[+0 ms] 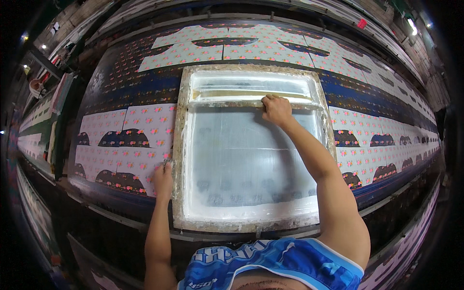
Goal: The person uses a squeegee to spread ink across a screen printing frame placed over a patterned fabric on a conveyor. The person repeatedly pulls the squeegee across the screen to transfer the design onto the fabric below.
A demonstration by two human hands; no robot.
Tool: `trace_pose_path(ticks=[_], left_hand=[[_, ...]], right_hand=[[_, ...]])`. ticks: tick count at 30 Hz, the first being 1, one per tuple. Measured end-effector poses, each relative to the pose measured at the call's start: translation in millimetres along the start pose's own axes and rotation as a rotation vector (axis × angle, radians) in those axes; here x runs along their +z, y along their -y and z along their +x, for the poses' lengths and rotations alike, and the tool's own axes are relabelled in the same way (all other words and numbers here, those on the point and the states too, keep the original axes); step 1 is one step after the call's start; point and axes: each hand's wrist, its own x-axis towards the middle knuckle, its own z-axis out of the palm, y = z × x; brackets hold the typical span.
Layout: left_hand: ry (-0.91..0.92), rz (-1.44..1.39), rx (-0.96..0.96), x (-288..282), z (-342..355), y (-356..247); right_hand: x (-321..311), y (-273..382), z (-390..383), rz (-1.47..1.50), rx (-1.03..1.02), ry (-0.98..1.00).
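A large screen printing frame (180, 145), its rim crusted with dried residue, lies on the printing table in front of me. Inside it stretches a pale grey mesh (241, 154) edged in white. A long squeegee (227, 103) spans the far part of the mesh, with white ink along it. My right hand (277, 109) grips the squeegee right of its middle, the arm reaching over the mesh. Beside the frame's left edge, my left hand (163, 179) has its fingers curled; whether they hold a small dark thing or the frame is unclear.
Light fabric pieces (150, 121) with pink flower prints and curved cutouts lie around the frame on the dark blue table (140, 96). A rail (116, 220) runs along the near edge. More long tables stand beyond and at the left, where stacked cloth (60, 104) sits.
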Motion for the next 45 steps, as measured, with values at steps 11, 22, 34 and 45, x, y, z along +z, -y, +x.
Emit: trace_pose_path(ticks=[11,22,34,45], left_hand=[[0.037,-0.015,-0.068,-7.8,2.1,3.1],[0.045,-0.044,-0.012,-6.4,3.1,7.5],[0.069,0.011,-0.058,-5.1,9.2,12.7],[0.068,0.067,0.003,-3.1,14.1,8.7]], right_hand=[[-34.9,-29.6,75.5,0.01,0.017,0.072],[-20.2,-2.8,0.7,0.029,-0.025,0.088],[-82.8,149.5,-277.2,0.121,0.011,0.262],[-109.5,163.8,-304.7,0.121,0.008,0.142]])
